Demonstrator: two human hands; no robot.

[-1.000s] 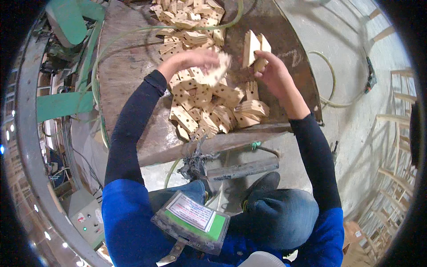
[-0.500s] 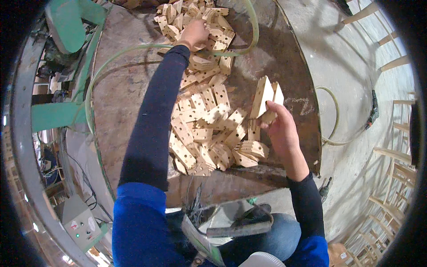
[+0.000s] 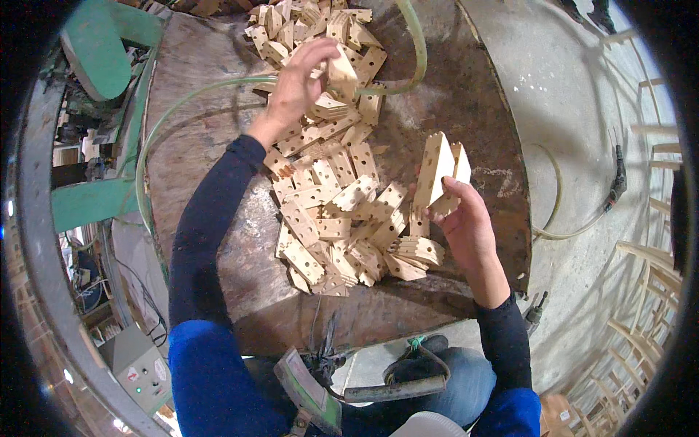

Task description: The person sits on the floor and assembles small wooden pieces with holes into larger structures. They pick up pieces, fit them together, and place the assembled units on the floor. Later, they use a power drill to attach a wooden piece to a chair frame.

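Observation:
Up over the far part of the pile, my left hand [image 3: 293, 89] is closed on a pale wooden block [image 3: 341, 75], lifted just above the others. To the right, my right hand [image 3: 468, 220] grips wooden blocks [image 3: 435, 170], at least two side by side, standing up out of the thumb and fingers. These have slanted, notched ends. Beneath and between both hands spreads a long heap of similar blocks [image 3: 336, 164], many drilled with round holes. Some of the right fingers are hidden behind the blocks.
The heap rests on a worn brown tabletop [image 3: 466, 95]. A clear hose [image 3: 198, 92] loops across it. Green machine parts [image 3: 95, 191] stand at the left, with a grey control box [image 3: 138, 370] below. Wooden frames [image 3: 648, 291] and a power tool [image 3: 617, 178] are on the floor at right.
My left hand has risen from the far heap toward me and now shows a block in its grasp. My right hand keeps its blocks, shifting only slightly in the picture.

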